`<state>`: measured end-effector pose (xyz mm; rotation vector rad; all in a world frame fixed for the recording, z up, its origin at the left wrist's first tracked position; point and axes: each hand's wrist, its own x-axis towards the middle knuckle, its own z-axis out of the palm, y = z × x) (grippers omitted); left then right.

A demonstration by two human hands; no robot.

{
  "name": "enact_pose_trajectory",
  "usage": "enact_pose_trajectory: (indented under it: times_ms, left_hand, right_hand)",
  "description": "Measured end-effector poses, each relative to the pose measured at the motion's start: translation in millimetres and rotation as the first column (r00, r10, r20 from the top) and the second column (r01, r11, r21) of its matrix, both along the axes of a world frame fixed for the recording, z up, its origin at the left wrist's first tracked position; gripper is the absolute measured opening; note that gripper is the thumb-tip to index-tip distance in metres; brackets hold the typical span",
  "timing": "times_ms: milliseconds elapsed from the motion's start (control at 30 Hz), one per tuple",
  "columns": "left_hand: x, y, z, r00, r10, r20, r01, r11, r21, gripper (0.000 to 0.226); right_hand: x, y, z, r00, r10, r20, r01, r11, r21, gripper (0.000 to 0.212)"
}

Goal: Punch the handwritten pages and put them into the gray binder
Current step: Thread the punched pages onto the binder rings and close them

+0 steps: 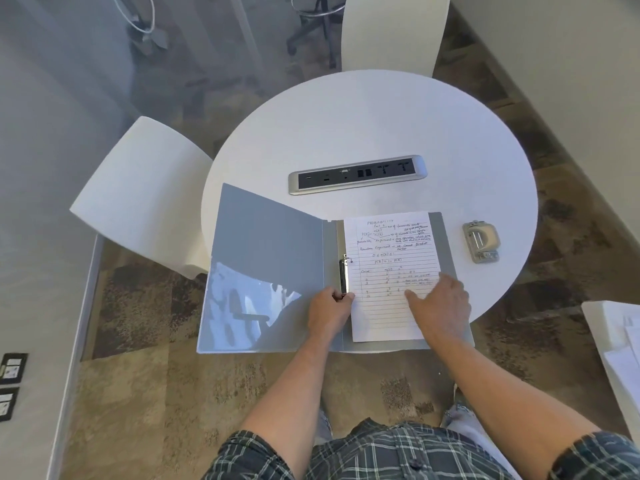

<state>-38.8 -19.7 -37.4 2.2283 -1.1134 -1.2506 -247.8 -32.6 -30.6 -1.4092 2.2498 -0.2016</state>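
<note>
Gray binder [266, 258] open; handwritten pages [388, 268] under both hands.

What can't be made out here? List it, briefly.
- Ring mechanism, head view: its lower end is covered by the left hand, so open or closed is unclear.
- Handwritten pages: text too small to read; count unknown; right hand covers part.
- Papers at the right edge: cut off.

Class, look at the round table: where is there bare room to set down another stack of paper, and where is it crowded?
Bare: the far half of the table beyond the power strip, and a smaller patch between the strip and the hole punch. Crowded: the near edge, taken by the open gray binder, the handwritten pages and both hands.
</note>
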Motion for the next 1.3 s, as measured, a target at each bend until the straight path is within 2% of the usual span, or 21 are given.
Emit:
enact_pose_trajectory:
  times_ms: [100, 267, 400, 500, 667, 800, 900, 1000, 1067, 1100, 1200, 1300]
  left_hand:
    - [0, -1, -1, 1.000, 0.000, -0.002, 0.000, 1.000, 0.011, 0.033]
    - [4, 0, -1, 0.999, 0.002, -0.042, -0.002, 1.000, -0.009, 0.036]
    - [0, 0, 0, 1.000, 0.009, -0.002, -0.009, 1.000, -0.017, 0.037]
    - [-1, 0, -1, 1.000, 0.022, 0.005, -0.022, 1.000, -0.011, 0.036]
    - [-3, -1, 1, 1.000, 0.026, 0.010, -0.026, 0.999, 0.018, 0.035]
    - [1, -4, 4, 1.000, 0.018, -0.016, -0.017, 0.999, 0.046, 0.036]
    - [5, -8, 9, 0.999, -0.007, -0.050, 0.012, 0.996, 0.083, 0.035]
    - [4, -11, 22, 0.994, -0.090, 0.060, 0.085, 0.993, 0.080, 0.032]
    - [1, -13, 33, 0.979, -0.097, 0.181, 0.100, 0.995, -0.004, 0.042]
    - [-2, -14, 39, 0.981, -0.073, 0.179, 0.086, 0.994, -0.065, 0.042]
    - [-13, -22, 55, 0.998, -0.042, -0.043, 0.031, 0.974, -0.224, 0.032]
    - [-19, -29, 70, 0.936, 0.030, -0.350, -0.122, 0.962, -0.245, 0.023]
  right_hand:
    - [-4, 5, 1, 0.995, -0.018, -0.100, 0.028, 0.995, 0.100, 0.082]
    - [9, 2, 3, 0.994, -0.063, -0.094, 0.079, 0.982, 0.173, 0.084]
    - [15, -5, 1, 0.990, -0.075, -0.118, 0.099, 0.972, 0.213, 0.086]
    - [12, -10, 0, 0.987, -0.090, -0.133, 0.118, 0.969, 0.216, 0.074]
    - [8, -13, -4, 0.986, -0.163, 0.046, 0.152, 0.971, 0.186, 0.048]
    - [6, -13, 5, 0.995, -0.080, 0.068, 0.070, 0.988, 0.138, 0.036]
    - [-1, -14, 14, 0.983, -0.044, 0.178, 0.034, 0.998, 0.061, 0.023]
    - [-4, -19, 31, 0.949, 0.045, 0.311, -0.050, 0.999, 0.008, 0.016]
    - [0, -23, 42, 0.903, 0.118, 0.413, -0.124, 0.992, -0.012, 0.016]
    - [3, -25, 47, 0.875, 0.145, 0.462, -0.151, 0.988, -0.023, 0.020]
    - [14, -21, 52, 0.749, 0.159, 0.643, -0.180, 0.983, -0.034, 0.027]
    - [26, -10, 57, 0.609, 0.171, 0.775, -0.216, 0.975, -0.045, 0.041]
